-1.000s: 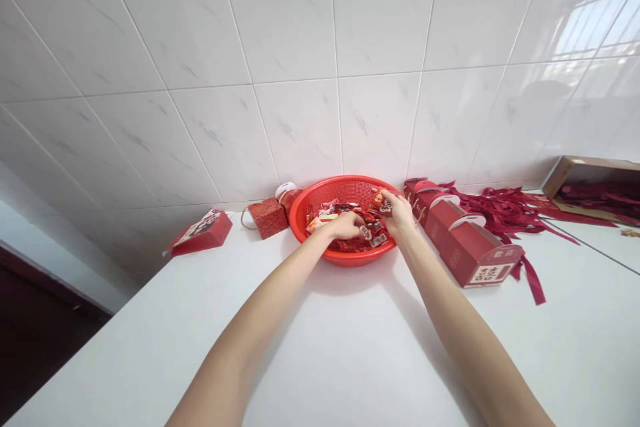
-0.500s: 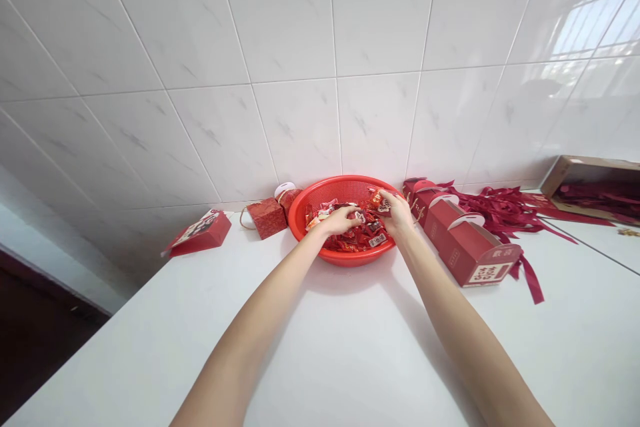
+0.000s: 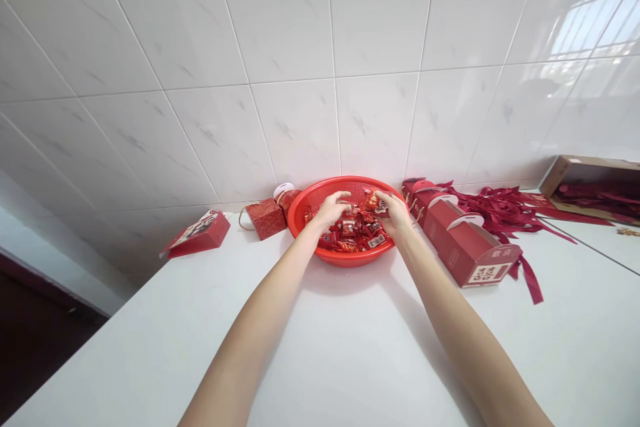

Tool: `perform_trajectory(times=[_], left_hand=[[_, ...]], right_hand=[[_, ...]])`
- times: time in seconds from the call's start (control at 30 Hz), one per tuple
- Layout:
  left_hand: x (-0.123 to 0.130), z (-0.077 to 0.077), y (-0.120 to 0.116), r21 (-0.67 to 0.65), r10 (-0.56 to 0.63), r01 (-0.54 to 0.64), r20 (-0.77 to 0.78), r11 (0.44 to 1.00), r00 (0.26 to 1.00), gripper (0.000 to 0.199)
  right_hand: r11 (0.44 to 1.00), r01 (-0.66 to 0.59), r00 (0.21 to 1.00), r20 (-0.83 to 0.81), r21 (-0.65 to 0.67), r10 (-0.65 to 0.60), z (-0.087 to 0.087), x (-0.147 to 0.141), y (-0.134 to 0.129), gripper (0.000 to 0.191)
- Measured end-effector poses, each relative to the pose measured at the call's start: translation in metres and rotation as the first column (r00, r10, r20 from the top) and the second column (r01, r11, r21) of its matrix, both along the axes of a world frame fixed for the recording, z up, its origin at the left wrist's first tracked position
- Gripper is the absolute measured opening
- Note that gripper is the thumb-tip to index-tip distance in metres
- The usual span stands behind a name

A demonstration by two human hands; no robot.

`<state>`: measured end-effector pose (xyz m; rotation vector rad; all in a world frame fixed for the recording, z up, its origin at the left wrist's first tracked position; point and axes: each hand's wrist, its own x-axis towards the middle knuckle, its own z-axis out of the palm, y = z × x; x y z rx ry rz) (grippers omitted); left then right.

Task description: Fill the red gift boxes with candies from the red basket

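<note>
A round red plastic basket (image 3: 345, 259) stands against the wall with many wrapped candies (image 3: 349, 229) in it, mostly in red wrappers. My left hand (image 3: 331, 209) is over the left part of the basket, thumb and fingers apart, with nothing seen between them. At the right side of the basket my right hand (image 3: 395, 213) is closed on red packets of candy (image 3: 373, 201), which stick out to the left of its fingers. How many packets it holds I cannot tell.
Red gift boxes (image 3: 463, 243) with white handles line up right of the basket, beside dark red ribbons (image 3: 495, 207). A cardboard box (image 3: 595, 170) holds more ribbon. On the left are a red box (image 3: 200, 233) and a patterned red box (image 3: 267, 219). A tiled wall (image 3: 300, 127) rises behind.
My left hand has shifted a little left and up, and its fingers have spread off the candies, where a small packet showed at its fingertips. The right hand keeps its packets nearly in place.
</note>
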<state>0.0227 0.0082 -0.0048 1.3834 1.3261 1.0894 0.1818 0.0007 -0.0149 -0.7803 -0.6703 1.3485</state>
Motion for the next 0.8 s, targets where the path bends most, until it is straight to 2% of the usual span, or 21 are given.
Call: perform_trajectory(times=[0.13, 0.3, 0.57, 0.7, 0.8], left_hand=[[-0.003, 0.004, -0.002, 0.093, -0.020, 0.016, 0.046, 0.996, 0.999, 0.054], [-0.004, -0.003, 0.005, 0.182, -0.051, 0.028, 0.124, 0.983, 0.991, 0.041], [-0.001, -0.006, 0.007, 0.185, -0.062, 0.029, 0.174, 0.982, 0.983, 0.027], [-0.003, 0.001, 0.001, 0.140, -0.027, 0.017, 0.069, 0.990, 0.997, 0.019], [-0.018, 0.024, -0.007, 0.104, -0.038, 0.051, -0.126, 0.993, 0.991, 0.021]], right_hand=[[0.993, -0.117, 0.992, 0.043, -0.009, 0.117, 0.003, 0.000, -0.004, 0.017], [0.981, -0.191, 0.981, 0.039, 0.014, 0.190, 0.006, -0.001, -0.009, 0.020], [0.984, -0.176, 0.982, 0.077, 0.033, 0.173, 0.005, -0.001, -0.010, 0.025], [0.990, -0.140, 0.986, 0.099, 0.030, 0.136, 0.003, 0.000, -0.010, 0.026], [0.989, -0.143, 0.983, 0.124, 0.037, 0.137, 0.002, 0.001, -0.009, 0.027]])
